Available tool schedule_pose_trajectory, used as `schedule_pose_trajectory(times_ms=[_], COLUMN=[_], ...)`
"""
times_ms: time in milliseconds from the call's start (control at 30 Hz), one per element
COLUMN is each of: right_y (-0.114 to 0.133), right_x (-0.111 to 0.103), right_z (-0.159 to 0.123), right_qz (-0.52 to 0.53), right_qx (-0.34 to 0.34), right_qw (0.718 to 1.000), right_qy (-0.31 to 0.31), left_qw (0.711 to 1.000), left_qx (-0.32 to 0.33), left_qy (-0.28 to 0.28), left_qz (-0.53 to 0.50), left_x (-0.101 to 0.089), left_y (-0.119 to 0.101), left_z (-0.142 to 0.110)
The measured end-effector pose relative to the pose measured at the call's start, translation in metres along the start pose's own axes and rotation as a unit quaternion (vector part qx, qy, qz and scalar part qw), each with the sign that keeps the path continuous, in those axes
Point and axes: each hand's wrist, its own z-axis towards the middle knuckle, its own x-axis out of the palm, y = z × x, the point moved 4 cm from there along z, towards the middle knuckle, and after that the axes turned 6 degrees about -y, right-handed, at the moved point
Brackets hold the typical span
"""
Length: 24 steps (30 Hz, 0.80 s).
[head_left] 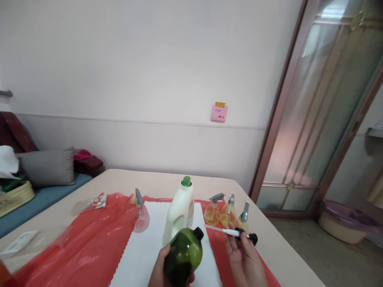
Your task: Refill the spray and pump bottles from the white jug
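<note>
My left hand (160, 268) is wrapped round a dark green translucent bottle (187, 253), tilted with its uncapped black neck towards the upper right. In my right hand (245, 259) is a pump dispenser top (236, 232), black at the head with a white shaft and thin tube pointing left, held between thumb and fingers. The tube's tip is apart from the green bottle's neck. Just behind the green bottle stands a tall white jug-style bottle (179, 209) with a handle and a green piece (186, 181) in its mouth.
A pink spray bottle (141, 219) stands left on a red plastic sheet (86, 235). A white sheet (134, 255) lies over its middle. At the right are an orange spray bottle (212, 214), a yellowish one (228, 217) and another grey-topped one (244, 215). Clear packaging (89, 204) lies left.
</note>
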Motion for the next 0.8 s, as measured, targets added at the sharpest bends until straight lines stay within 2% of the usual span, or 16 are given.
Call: schedule_pose_trajectory(times_ms=[133,233,333,467,567,800], right_y=[-0.008,-0.018,-0.025,-0.026,-0.024,-0.022], right_x=[0.002,0.005,0.007,0.006,0.005,0.001], right_z=[-0.002,-0.005,-0.006,-0.005,-0.004,0.000], right_qz=[0.004,0.010,0.014,0.023,0.026,0.031], right_qx=[0.018,0.054,0.085,0.095,0.102,0.118], right_qw=[1.000,0.998,0.996,0.995,0.994,0.992], right_qy=[-0.002,0.011,0.024,0.028,0.029,0.030], left_qw=[0.997,0.986,0.970,0.947,0.931,0.890], left_qx=[0.038,0.128,0.216,0.301,0.335,0.383], left_qy=[-0.063,-0.103,-0.113,-0.098,-0.109,-0.126], left_qz=[-0.001,-0.005,0.001,0.056,0.100,0.216], left_x=[-0.007,-0.010,-0.005,0.016,0.037,0.084], left_y=[-0.023,-0.049,-0.077,-0.110,-0.130,-0.151], left_z=[-0.012,-0.020,-0.026,-0.028,-0.023,-0.008])
